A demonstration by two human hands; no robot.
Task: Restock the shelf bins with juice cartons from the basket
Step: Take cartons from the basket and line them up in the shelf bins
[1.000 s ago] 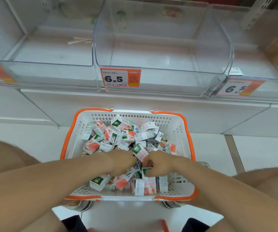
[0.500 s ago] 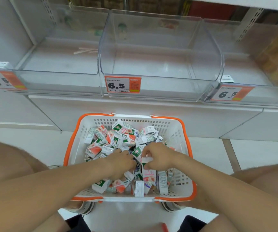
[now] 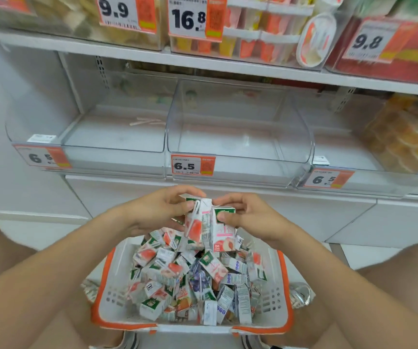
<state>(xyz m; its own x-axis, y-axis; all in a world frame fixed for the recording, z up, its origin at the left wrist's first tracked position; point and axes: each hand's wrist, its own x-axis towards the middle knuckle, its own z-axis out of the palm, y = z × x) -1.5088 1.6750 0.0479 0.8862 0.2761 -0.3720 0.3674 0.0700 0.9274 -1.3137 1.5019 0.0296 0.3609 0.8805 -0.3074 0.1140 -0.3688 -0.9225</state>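
Observation:
A white basket with an orange rim (image 3: 107, 285) sits on the floor between my knees, piled with several small juice cartons (image 3: 177, 278). Above the pile my left hand (image 3: 157, 212) grips one peach carton (image 3: 195, 225) and my right hand (image 3: 250, 217) grips another peach carton (image 3: 224, 230); the two cartons are pressed side by side. Straight ahead is a clear shelf bin (image 3: 238, 137) with a 6.5 price tag (image 3: 193, 165); it holds no cartons. A second clear bin (image 3: 89, 139) stands to its left.
A third clear bin (image 3: 349, 157) at the right adjoins packaged orange goods (image 3: 404, 137). The upper shelf (image 3: 203, 61) overhangs the bins with stocked products and price tags. A pale straw-like piece (image 3: 147, 121) lies in the left bin. White floor surrounds the basket.
Both hands have come up out of the basket, each holding a carton, and now hover above the pile just below the middle bin. The camera has tilted upward, showing the upper shelf.

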